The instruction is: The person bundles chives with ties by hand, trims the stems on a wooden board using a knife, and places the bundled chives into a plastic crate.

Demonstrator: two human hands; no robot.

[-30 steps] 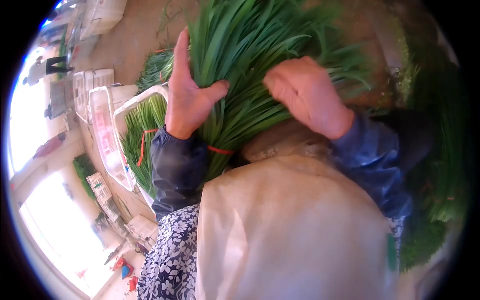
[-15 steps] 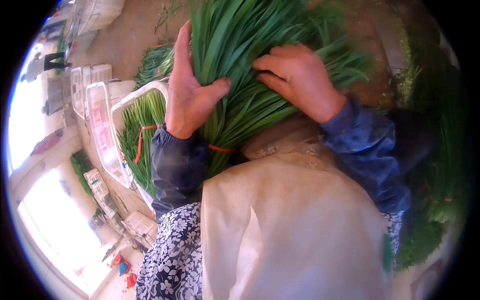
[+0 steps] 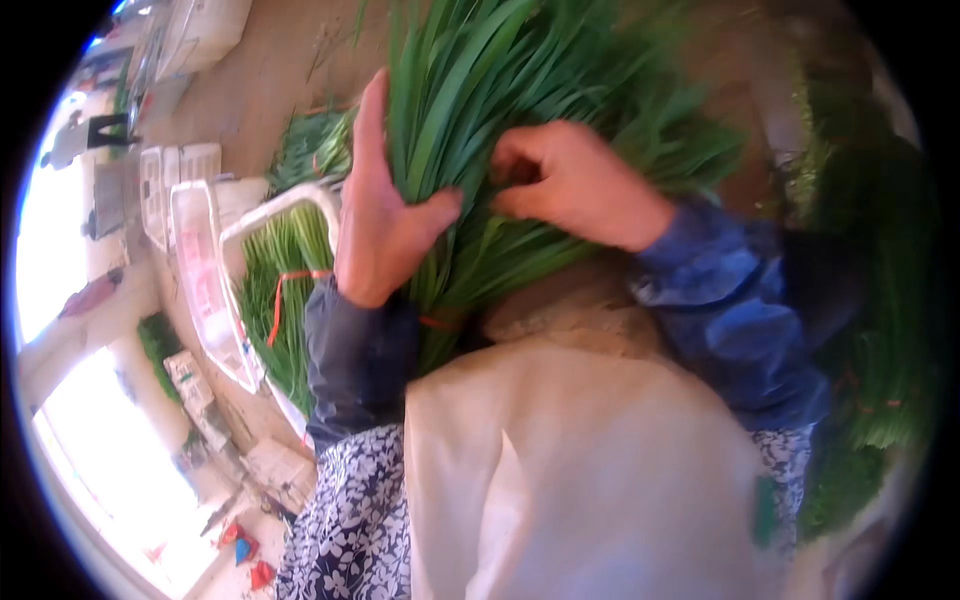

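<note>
We see two bare hands. The left hand (image 3: 385,235) stands upright against the left side of the leaf bundle (image 3: 480,150), wrist low, fingers pointing up and thumb spread wide across the leaves. The right hand (image 3: 585,190) reaches in from the right, palm turned down, its fingers curled and narrow, with a dark hollow between them and the thumb. It is blurred; we cannot tell whether the tips grip a leaf.

The bundle lies in front of the body, between and beneath the hands: long, flat, strap-like green leaves, smooth, fanning upward and to the right. We count one thin red band (image 3: 438,322) near its gathered lower end.

Two dark blue sleeves, left sleeve (image 3: 360,350) and right sleeve (image 3: 730,310), look wrinkled and slick. Below, a smooth beige apron (image 3: 590,470) over white-on-navy floral cloth (image 3: 350,510).

On our left, at least four white crates, open-topped and pale; the nearest crate (image 3: 232,262) holds banded greens (image 3: 290,285) with one orange-red tie (image 3: 277,310). Dark greens (image 3: 880,330) lie far right, too dim to count. One distant person (image 3: 70,143) at upper left.
</note>
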